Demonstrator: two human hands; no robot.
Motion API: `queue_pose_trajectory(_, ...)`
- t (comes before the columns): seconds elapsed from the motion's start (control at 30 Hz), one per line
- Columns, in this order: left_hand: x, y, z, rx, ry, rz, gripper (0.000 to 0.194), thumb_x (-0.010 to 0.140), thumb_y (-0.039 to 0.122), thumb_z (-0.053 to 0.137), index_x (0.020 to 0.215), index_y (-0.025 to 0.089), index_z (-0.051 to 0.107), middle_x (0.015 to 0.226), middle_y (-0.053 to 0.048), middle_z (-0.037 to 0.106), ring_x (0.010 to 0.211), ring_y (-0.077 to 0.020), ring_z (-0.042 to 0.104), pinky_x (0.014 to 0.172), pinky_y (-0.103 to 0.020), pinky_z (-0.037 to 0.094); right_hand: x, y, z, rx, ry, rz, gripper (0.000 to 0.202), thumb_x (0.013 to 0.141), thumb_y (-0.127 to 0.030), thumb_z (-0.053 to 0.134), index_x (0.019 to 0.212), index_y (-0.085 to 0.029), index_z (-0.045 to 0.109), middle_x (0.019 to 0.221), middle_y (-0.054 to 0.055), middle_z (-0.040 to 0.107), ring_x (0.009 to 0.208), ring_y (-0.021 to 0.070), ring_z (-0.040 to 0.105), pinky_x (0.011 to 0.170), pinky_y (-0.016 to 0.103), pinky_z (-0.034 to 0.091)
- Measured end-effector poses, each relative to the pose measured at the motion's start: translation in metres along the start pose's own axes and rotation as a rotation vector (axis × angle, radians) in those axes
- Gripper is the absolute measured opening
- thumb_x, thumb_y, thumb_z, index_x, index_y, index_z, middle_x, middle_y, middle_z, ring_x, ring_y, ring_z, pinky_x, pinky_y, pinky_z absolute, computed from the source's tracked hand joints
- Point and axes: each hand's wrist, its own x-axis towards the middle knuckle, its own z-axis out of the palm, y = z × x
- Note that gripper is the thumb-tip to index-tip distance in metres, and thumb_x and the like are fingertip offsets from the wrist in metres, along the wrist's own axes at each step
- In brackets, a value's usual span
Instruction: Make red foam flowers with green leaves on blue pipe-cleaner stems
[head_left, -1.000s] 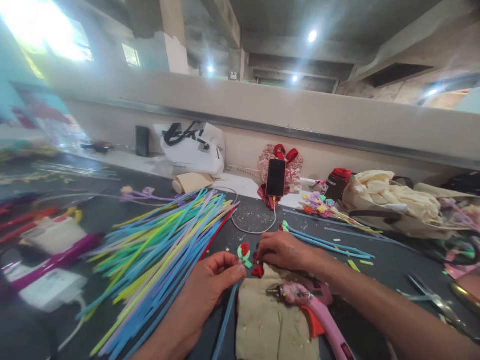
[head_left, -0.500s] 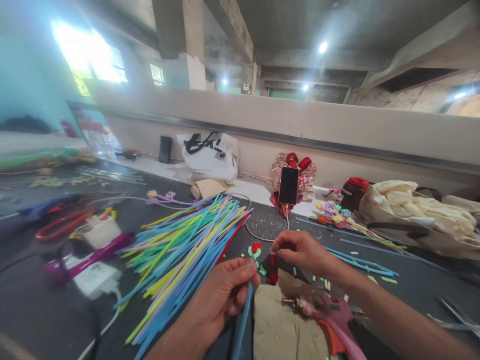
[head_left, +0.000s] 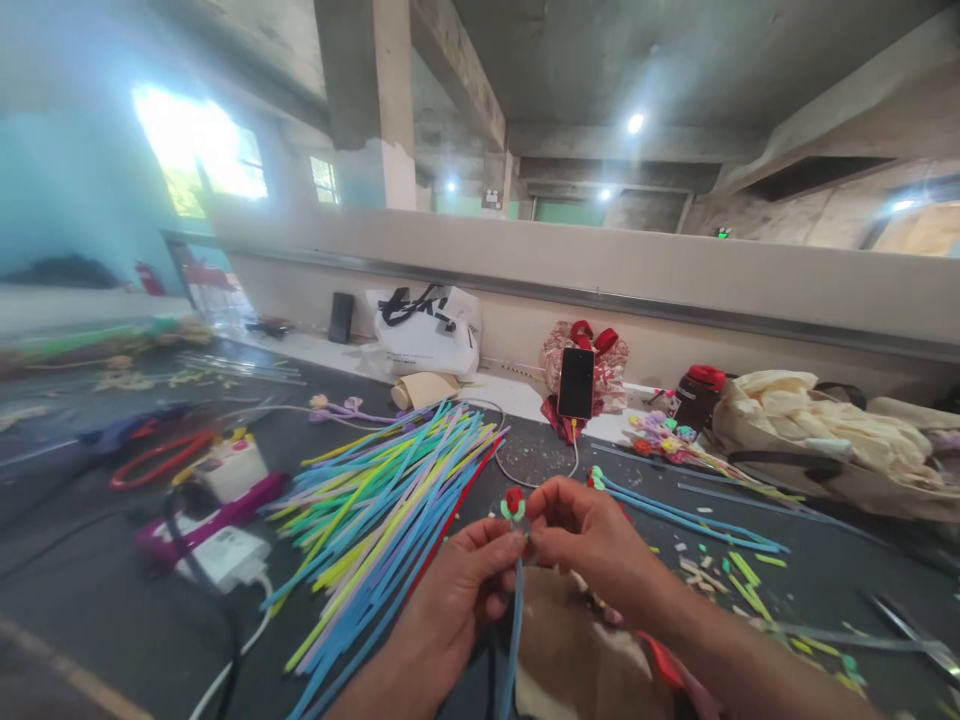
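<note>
Brown pad (head_left: 574, 650) nearest, partly under the right forearm. Blue stem (head_left: 513, 640) runs down between the arms, left of the pad. Left hand (head_left: 469, 575): thumb and fingers pinched on the base of a small red-and-green flower (head_left: 514, 503), right at the top of that stem. Flower is upright, head clear above the fingertips, over the dark table (head_left: 536, 455). Right hand (head_left: 589, 530): fingers curled in, tips just beside the flower's right side; can't tell if they grip anything. Scissors (head_left: 911, 632) far right, scraps (head_left: 746, 580) scattered between them and the right forearm. Big pile of coloured stems (head_left: 397, 530) left of the left hand, purple power strip (head_left: 262, 492) and white charger (head_left: 229, 555) further left. Past the hands: loop of blue stems (head_left: 675, 511), bunch of small flowers (head_left: 667, 437), cream bag (head_left: 810, 420) on the right. Back by the wall: phone (head_left: 576, 382) upright, cable plugged in at its bottom, in front of a red patterned bag (head_left: 611, 375); white bag (head_left: 427, 340) to its left.
</note>
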Motion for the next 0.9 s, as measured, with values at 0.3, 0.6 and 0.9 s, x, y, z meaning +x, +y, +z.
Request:
queue_pose_trajectory(0.3, -0.043, -0.015, 0.003, 0.041, -0.001, 0.062, 0.021, 0.056, 0.029, 0.074, 0.06, 0.014, 0.059, 0.043, 0.005, 0.05, 0.035, -0.0001, 0.037, 0.032, -0.009, 0.022, -0.035, -0.008, 0.013, 0.303, -0.045, 0.058, 0.018, 0.057, -0.01, 0.061, 0.074, -0.016, 0.058, 0.056, -0.006, 0.055, 0.048, 0.0061, 0.049, 0.043, 0.015, 0.037)
queue_pose_trajectory(0.6, -0.074, -0.038, 0.002, -0.01, -0.08, 0.012, 0.032, 0.053, 0.043, 0.074, 0.058, 0.017, 0.056, 0.037, 0.006, 0.047, 0.028, 0.0009, 0.03, 0.03, -0.009, 0.02, -0.069, 0.002, 0.021, 0.694, -0.165, 0.077, 0.025, 0.057, -0.013, 0.073, 0.077, -0.014, 0.058, 0.06, -0.002, 0.061, 0.046, 0.0073, 0.058, 0.042, 0.015, 0.04)
queue_pose_trajectory(0.9, -0.102, -0.036, 0.01, 0.029, -0.058, 0.056, 0.031, 0.057, 0.042, 0.071, 0.057, 0.014, 0.058, 0.035, 0.006, 0.047, 0.029, 0.0012, 0.03, 0.032, -0.009, 0.019, -0.096, -0.015, 0.023, 0.663, -0.151, 0.06, 0.022, 0.061, -0.014, 0.072, 0.079, -0.014, 0.06, 0.062, -0.001, 0.063, 0.049, 0.0078, 0.059, 0.042, 0.014, 0.038)
